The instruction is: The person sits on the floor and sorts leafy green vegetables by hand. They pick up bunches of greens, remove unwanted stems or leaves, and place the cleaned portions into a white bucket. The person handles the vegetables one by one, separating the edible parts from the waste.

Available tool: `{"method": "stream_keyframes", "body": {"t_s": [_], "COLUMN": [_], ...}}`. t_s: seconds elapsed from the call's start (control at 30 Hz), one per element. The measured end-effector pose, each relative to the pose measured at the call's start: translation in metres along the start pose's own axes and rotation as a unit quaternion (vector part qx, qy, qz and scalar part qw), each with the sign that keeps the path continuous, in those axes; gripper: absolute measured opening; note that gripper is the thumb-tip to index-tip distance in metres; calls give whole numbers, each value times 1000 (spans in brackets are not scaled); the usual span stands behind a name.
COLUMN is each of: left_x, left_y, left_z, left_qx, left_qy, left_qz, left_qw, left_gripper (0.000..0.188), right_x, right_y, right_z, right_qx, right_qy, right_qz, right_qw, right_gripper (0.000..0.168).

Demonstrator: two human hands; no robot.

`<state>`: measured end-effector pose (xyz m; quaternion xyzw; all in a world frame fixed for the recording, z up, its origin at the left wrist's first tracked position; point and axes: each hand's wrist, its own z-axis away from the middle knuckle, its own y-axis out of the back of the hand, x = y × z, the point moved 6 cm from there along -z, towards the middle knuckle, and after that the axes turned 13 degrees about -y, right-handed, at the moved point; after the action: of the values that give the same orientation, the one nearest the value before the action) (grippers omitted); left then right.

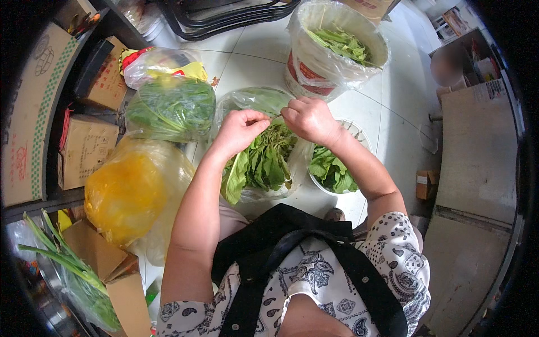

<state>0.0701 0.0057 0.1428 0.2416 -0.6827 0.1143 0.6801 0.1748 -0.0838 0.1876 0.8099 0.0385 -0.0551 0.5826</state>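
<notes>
A thin stem [276,116] stretches between my hands, pinched at one end by the fingertips of my left hand [242,129]. My right hand [309,119] is curled around its other end. Below them, a heap of leafy greens [265,158] lies in an open clear plastic bag [252,93] on the floor. Which plant the stem belongs to is hidden by my fingers. Under my right forearm is a round white basin [370,141] holding green leaves [332,170]; the arm covers part of it.
Beyond my right hand stands a bag-lined bucket [309,80] with greens inside. At left lie a bag of greens [170,109], a yellow plastic bag [126,193] and scallions [73,265]. Cardboard boxes [90,147] fill the left shelf. Black metal tubing [236,17] spans the back.
</notes>
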Motion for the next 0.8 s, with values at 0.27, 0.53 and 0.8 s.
{"method": "stream_keyframes", "body": {"t_s": [0.27, 0.53, 0.8], "left_x": [19, -12, -13], "left_y": [17, 29, -13], "left_z": [3, 3, -7], "left_qx": [39, 151, 129], "left_qy": [-84, 105, 94], "left_qz": [-191, 200, 311], "left_qw": [977, 962, 937], "left_gripper": [13, 16, 24], "right_x": [88, 161, 0], "right_y": [-28, 80, -46], "right_z": [13, -40, 16], "right_qx": [-18, 120, -87], "right_qy": [-432, -347, -320], "right_qz": [-655, 190, -405], "right_qw": [620, 910, 852], "right_gripper": [12, 36, 43]}}
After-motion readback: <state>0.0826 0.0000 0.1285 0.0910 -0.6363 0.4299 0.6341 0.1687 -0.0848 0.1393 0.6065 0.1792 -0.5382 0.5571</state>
